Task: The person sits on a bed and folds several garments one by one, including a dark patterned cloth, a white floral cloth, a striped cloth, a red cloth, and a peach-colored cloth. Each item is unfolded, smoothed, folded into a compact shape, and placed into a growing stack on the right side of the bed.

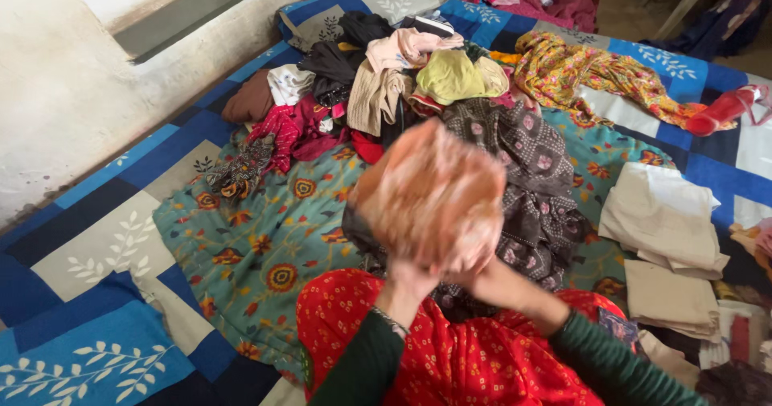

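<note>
At the centre of the frame, two hands held up one blurred orange-and-white cloth (430, 193). The left hand (412, 279) gripped its lower edge from below, fingers closed into the fabric; the right hand (476, 277) clutched the same edge just beside it, also closed on the cloth. Both forearms wore dark green sleeves, coming up from the bottom of the frame. One red printed garment (450, 350) lay across the lap at bottom centre. Behind the raised cloth lay one dark grey patterned cloth (531, 181), partly hidden. At upper centre sat one heap of mixed clothes (378, 76); its pieces were too tangled to count. One yellow floral cloth (587, 72) spread at upper right, with one red sandal (720, 110) near it. At right stood two stacks of folded cream cloths (663, 221). Everything rested on one teal flowered sheet (257, 245) over a blue patchwork bedspread (88, 293).
</note>
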